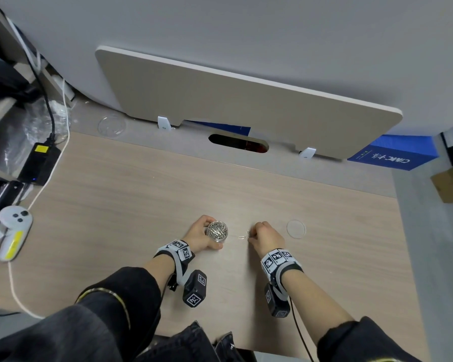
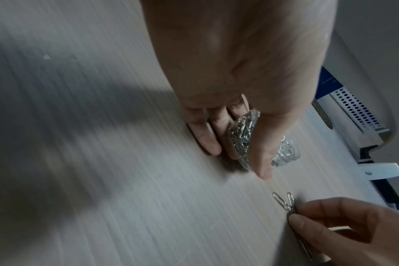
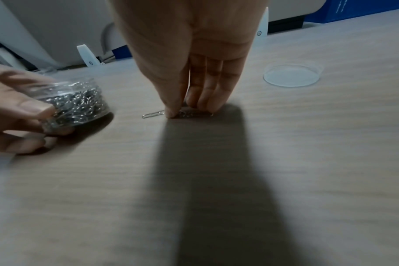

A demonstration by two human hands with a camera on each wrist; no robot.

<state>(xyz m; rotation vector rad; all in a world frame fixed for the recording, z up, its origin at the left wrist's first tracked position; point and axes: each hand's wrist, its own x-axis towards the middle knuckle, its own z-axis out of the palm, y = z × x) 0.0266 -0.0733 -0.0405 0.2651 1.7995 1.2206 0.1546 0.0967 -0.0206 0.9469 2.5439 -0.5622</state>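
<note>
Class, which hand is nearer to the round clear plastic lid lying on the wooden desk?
Right. The right hand, pinching silver paper clips, is just beside the lid; the left hand, gripping the clear jar, lies farther off.

Both forearms reach in over the near edge of the desk [image 1: 141, 205]. The left hand [image 1: 200, 236] curls round a paper-clip tub [image 1: 217, 230]; the right hand [image 1: 266, 236] points fingertips down, pinching paper clips [image 1: 243, 237].

The desk [image 1: 141, 205] shows pale wood grain with a smooth, matt face. The paper clips [image 1: 242, 237] are bright, glossy metal wire. The tub [image 1: 217, 230] is clear, shiny plastic, as is the lid [image 1: 295, 228]. The sleeves [image 1: 120, 291] are dark, matt cloth.
</note>
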